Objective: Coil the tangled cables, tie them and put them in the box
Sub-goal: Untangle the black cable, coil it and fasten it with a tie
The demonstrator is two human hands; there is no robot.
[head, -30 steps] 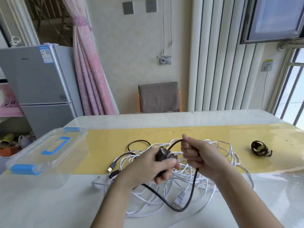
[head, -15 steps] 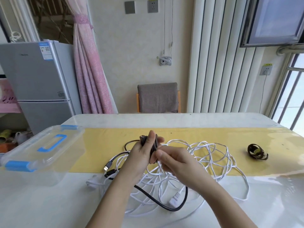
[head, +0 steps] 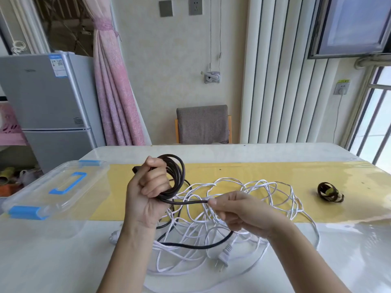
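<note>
Head | left hand rose above the tangle, gripping a fuller black coil | right hand, over tangle, pinched its tail | coiling advanced, untied.

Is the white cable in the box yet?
No, the white cable lies in a loose tangle on the table, outside the clear box at the left.

Part-coiled black cable, tangled white cable
</note>
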